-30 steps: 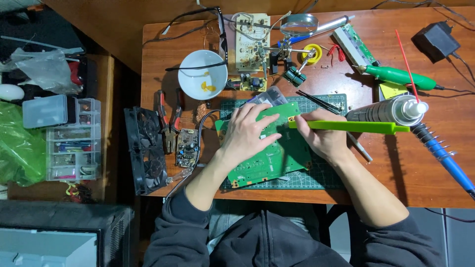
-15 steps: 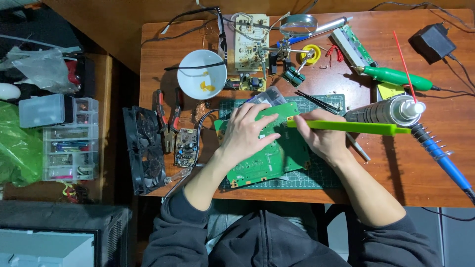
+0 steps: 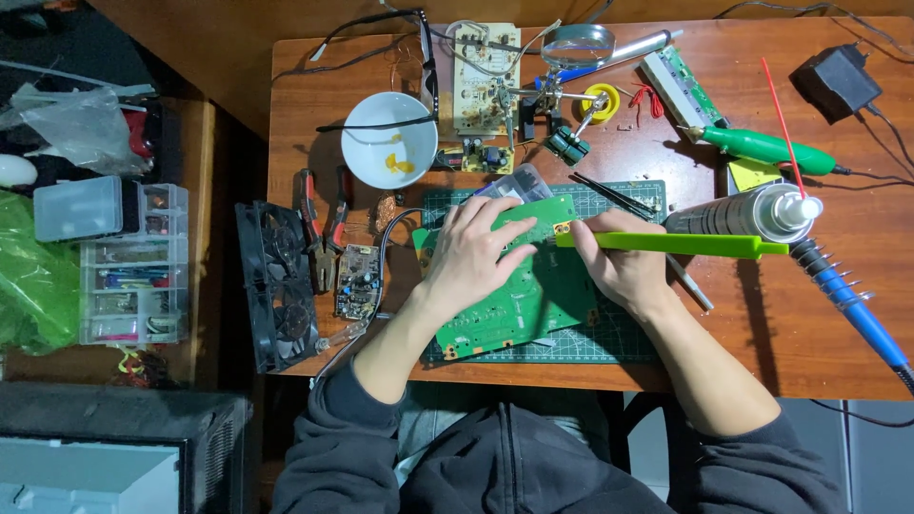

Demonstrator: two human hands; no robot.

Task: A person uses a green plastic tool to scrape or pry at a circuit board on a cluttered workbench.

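A large green circuit board lies tilted on a green cutting mat on the wooden table. My left hand rests flat on the board's upper left part, fingers spread. My right hand grips a long bright green brush-like tool held level, its left tip touching the board's top edge. A spray can with a red straw lies just right of that tool.
A white bowl, a beige circuit board in a magnifier stand, pliers, a small board, a black twin fan, a blue soldering iron, a green rotary tool, a power adapter. Plastic drawer boxes stand at left.
Hardly anything differs. My left hand's fingers shifted slightly on the board; the green tool stays at the board's top edge.
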